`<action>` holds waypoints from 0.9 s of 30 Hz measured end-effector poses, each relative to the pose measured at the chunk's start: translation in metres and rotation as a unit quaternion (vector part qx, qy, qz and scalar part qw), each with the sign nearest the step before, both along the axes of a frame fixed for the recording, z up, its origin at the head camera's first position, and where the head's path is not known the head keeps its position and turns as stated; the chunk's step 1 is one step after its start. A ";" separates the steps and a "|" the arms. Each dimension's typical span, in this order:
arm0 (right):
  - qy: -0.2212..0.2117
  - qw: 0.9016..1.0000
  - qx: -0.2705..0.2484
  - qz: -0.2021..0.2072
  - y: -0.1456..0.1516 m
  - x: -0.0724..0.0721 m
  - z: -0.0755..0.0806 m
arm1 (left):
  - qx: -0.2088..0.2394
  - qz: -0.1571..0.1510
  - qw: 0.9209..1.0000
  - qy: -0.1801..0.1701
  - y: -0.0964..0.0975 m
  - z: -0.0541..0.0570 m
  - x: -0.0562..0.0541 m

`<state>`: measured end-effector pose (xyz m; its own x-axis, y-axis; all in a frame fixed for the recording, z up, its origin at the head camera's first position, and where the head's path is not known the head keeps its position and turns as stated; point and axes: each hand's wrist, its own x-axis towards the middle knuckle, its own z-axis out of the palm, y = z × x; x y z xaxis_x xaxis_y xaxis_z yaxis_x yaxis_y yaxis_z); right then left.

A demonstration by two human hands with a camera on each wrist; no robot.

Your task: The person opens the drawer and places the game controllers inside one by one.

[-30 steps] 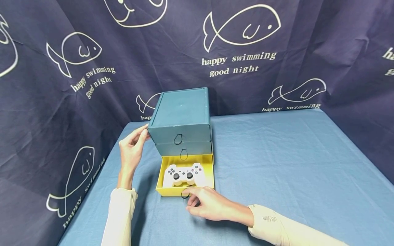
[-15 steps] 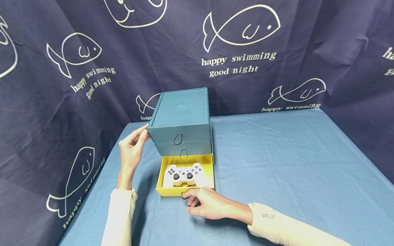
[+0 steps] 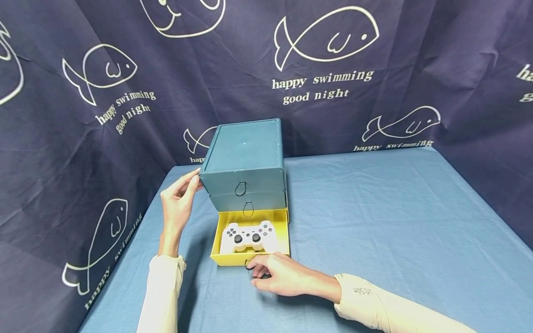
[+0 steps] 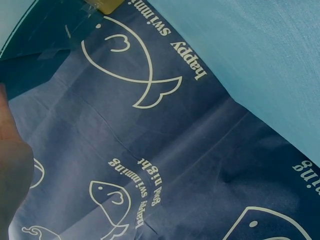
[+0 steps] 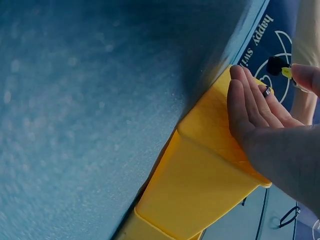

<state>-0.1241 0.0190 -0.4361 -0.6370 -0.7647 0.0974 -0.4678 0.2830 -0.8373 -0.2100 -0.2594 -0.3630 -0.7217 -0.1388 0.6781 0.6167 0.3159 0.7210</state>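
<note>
Three stacked drawer units stand on the blue cloth. The upper two are teal, the top one being the teal drawer box [image 3: 247, 152]. At the bottom a yellow drawer [image 3: 214, 243] is pulled out, with a white game controller [image 3: 246, 233] lying inside. At its front hangs a black pull loop [image 3: 248, 264], seen around one finger in the right wrist view. My right hand [image 3: 283, 275] hooks this loop, its other fingers bent below. My left hand [image 3: 180, 196] touches the left front corner of the top box with nearly straight fingers and thumb. The left wrist view shows little of that hand.
Two more black loops hang on the teal fronts, an upper loop [image 3: 240, 188] and a lower loop [image 3: 248, 209]. A dark blue curtain [image 3: 233, 83] with fish prints rises behind and beside the table. The blue tablecloth [image 3: 374, 222] stretches out to the right.
My right index finger has bent in slightly, taking the pull loop with it a little. The drawer, the controller and my left hand have stayed where they were.
</note>
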 end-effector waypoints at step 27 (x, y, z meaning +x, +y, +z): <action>-0.001 1.000 -0.023 0.002 0.001 -0.012 0.000 | 0.002 -0.002 1.000 -0.001 -0.001 -0.001 -0.001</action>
